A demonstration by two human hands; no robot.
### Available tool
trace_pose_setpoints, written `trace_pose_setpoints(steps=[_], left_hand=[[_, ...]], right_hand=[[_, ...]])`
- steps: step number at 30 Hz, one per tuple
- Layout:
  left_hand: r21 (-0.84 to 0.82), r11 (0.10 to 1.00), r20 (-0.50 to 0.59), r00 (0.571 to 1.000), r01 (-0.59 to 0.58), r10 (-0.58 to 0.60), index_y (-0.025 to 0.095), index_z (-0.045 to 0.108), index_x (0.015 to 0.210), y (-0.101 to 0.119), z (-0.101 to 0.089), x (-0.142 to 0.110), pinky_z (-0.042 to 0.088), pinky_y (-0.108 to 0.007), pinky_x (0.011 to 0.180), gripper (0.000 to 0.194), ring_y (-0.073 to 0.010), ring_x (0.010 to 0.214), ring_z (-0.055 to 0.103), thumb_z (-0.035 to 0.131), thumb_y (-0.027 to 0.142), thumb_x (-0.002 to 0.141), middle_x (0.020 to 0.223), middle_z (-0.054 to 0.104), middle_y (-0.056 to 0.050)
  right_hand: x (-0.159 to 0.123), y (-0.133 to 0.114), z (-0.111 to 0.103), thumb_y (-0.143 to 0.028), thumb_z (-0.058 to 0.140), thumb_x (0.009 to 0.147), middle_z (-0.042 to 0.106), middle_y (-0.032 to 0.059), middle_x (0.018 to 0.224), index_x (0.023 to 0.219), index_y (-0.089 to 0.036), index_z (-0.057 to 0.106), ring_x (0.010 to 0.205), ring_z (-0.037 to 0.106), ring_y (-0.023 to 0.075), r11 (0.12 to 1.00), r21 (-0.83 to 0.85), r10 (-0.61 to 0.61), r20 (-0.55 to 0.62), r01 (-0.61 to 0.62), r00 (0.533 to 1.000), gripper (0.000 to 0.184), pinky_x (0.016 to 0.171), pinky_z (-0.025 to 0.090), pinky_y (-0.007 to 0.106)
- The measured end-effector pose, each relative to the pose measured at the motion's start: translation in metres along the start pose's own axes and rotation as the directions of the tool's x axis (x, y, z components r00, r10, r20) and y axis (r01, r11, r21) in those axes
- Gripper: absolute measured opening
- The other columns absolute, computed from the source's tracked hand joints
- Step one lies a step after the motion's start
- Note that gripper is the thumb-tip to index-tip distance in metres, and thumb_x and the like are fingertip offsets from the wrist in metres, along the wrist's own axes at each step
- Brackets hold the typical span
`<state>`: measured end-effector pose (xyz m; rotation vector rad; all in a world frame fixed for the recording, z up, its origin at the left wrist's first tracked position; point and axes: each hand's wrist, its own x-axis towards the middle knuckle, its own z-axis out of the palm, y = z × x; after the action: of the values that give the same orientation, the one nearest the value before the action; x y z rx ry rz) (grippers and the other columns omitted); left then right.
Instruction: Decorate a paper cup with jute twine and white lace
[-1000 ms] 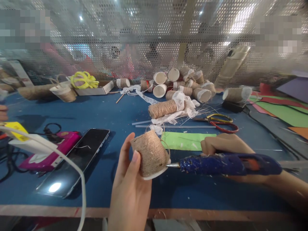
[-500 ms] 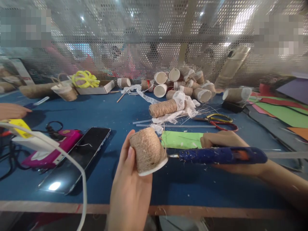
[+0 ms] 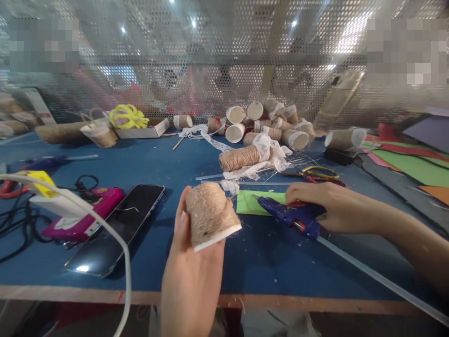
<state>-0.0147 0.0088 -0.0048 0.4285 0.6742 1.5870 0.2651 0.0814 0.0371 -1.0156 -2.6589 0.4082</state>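
Note:
My left hand is closed round a paper cup wrapped in brown twine, tilted, its white rim low and toward the right. In my right hand is a blue hot glue gun, a long clear glue stick trailing from its back end. The gun's nozzle points left, over a green paper strip on the table and apart from the cup. Thin stray fibres stick out from the cup's right side.
A phone and a magenta power strip with cables lie at left, a white cable crossing in front. Behind are a twine roll, lace, scissors and several wrapped cups. Coloured sheets lie at right.
My right hand has swung the glue gun's nozzle away from the cup rim to above the green strip. The cup has tilted slightly. Another person's hand at far left has gone from view.

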Motion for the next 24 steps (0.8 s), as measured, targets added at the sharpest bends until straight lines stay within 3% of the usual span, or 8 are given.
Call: trace_pose_setpoints(steps=[2,5,7,11,13,15,18,24], left_hand=[[-0.003,1.0,0.012,1.0,-0.008,0.008,0.043,0.055,0.14,0.001,0.002,-0.002,0.056,-0.042,0.099,0.051,-0.029,0.122,0.067,0.067,0.051,0.091,0.135,0.069,-0.004],[0.0,1.0,0.027,1.0,-0.009,0.009,0.041,0.061,0.133,0.002,0.008,-0.006,0.056,-0.039,0.1,0.039,-0.0283,0.129,0.062,0.064,0.045,0.095,0.141,0.065,-0.003],[0.032,0.999,0.01,1.0,-0.018,0.018,0.039,0.063,0.133,0.002,0.012,-0.009,0.054,-0.038,0.103,0.036,-0.0274,0.134,0.059,0.062,0.041,0.097,0.143,0.065,-0.003],[0.083,0.996,-0.015,1.0,-0.013,0.014,0.039,0.063,0.134,-0.001,0.014,-0.011,0.051,-0.036,0.108,0.04,-0.024,0.134,0.059,0.068,0.037,0.094,0.136,0.07,0.0],[0.113,0.994,-0.015,1.0,0.008,-0.006,0.041,0.062,0.135,-0.003,0.012,-0.012,0.049,-0.034,0.109,0.044,-0.0224,0.136,0.057,0.07,0.036,0.092,0.135,0.071,0.001],[0.13,0.991,-0.01,1.0,0.008,-0.007,0.043,0.061,0.136,-0.004,0.01,-0.012,0.049,-0.035,0.11,0.047,-0.0222,0.137,0.056,0.071,0.036,0.091,0.135,0.071,0.001],[0.125,0.992,-0.01,1.0,0.013,-0.012,0.045,0.06,0.136,-0.004,0.009,-0.013,0.051,-0.04,0.108,0.047,-0.0239,0.129,0.063,0.071,0.038,0.091,0.131,0.073,0.0],[0.112,0.994,-0.03,1.0,-0.004,0.008,0.041,0.067,0.128,-0.003,0.012,-0.012,0.055,-0.026,0.097,0.04,-0.0166,0.115,0.07,0.074,0.034,0.089,0.125,0.076,0.002]], right_hand=[[-0.004,0.004,-0.005,-0.011,0.066,0.074,0.07,0.0048,0.119,0.12,-0.026,0.067,0.099,0.071,0.0214,1.0,0.029,0.006,0.081,-0.008,0.997,0.048,0.086,0.056,0.032],[-0.008,0.01,-0.015,-0.025,0.071,0.084,0.065,0.0082,0.134,0.134,-0.028,0.062,0.118,0.067,0.0269,0.999,0.037,-0.009,0.119,0.005,0.993,0.05,0.099,0.055,0.04],[-0.007,0.009,-0.019,-0.03,0.067,0.091,0.064,0.0086,0.137,0.135,-0.028,0.061,0.124,0.064,0.0274,0.999,0.028,-0.032,0.061,0.03,0.998,0.044,0.104,0.054,0.042],[0.009,-0.015,-0.008,-0.026,0.062,0.096,0.059,0.0087,0.146,0.144,-0.028,0.051,0.136,0.055,0.0273,0.992,0.01,-0.118,-0.221,0.123,0.968,0.049,0.113,0.048,0.047],[0.022,-0.032,0.004,-0.023,0.062,0.096,0.056,0.0105,0.148,0.149,-0.026,0.043,0.138,0.053,0.0264,0.982,0.014,-0.178,-0.225,0.186,0.958,0.057,0.114,0.047,0.047],[0.033,-0.046,0.016,-0.02,0.059,0.097,0.06,0.0121,0.143,0.149,-0.023,0.043,0.134,0.055,0.0256,0.966,0.022,-0.242,-0.251,0.256,0.937,0.055,0.113,0.048,0.047],[0.042,-0.055,0.028,-0.017,0.058,0.098,0.072,0.0109,0.114,0.133,-0.019,0.056,0.108,0.067,0.0225,0.951,0.04,-0.276,-0.329,0.305,0.903,0.035,0.096,0.057,0.041],[0.042,-0.055,0.024,-0.018,0.058,0.1,0.072,0.0086,0.095,0.102,-0.017,0.067,0.091,0.067,0.0194,0.902,-0.002,-0.396,-0.398,0.431,0.827,0.009,0.085,0.057,0.038]])
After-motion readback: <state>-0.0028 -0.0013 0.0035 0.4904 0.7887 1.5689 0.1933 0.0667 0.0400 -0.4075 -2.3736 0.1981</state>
